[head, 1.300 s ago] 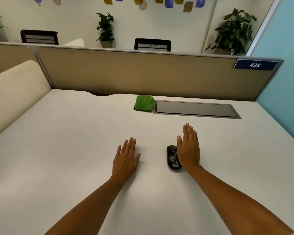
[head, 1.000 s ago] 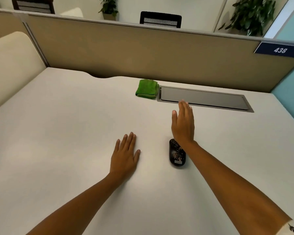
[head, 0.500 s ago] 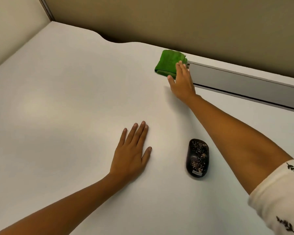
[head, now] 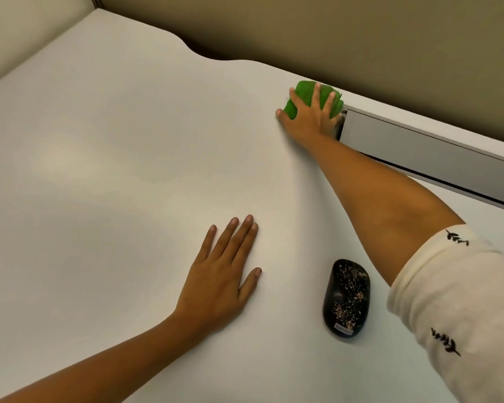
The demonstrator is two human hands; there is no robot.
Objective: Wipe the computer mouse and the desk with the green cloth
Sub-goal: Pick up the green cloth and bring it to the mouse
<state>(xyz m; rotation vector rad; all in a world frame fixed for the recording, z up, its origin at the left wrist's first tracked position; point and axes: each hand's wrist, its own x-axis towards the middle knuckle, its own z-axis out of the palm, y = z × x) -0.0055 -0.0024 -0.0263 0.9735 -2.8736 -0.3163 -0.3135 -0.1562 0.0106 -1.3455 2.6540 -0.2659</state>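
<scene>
Green cloth (head: pixel 303 94), upper right of frame, is covered by the right hand (head: pixel 312 117), fingers spread, not yet clenched. Left hand (head: pixel 218 283) is laid flat, empty. Mouse (head: pixel 346 298) is nearer, lower right, long axis near-vertical.

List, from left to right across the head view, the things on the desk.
left hand → cloth under the right hand → mouse → grey cable tray

The white desk (head: pixel 99 170) carries a green cloth (head: pixel 303 96) and black mouse (head: pixel 346 298).
</scene>
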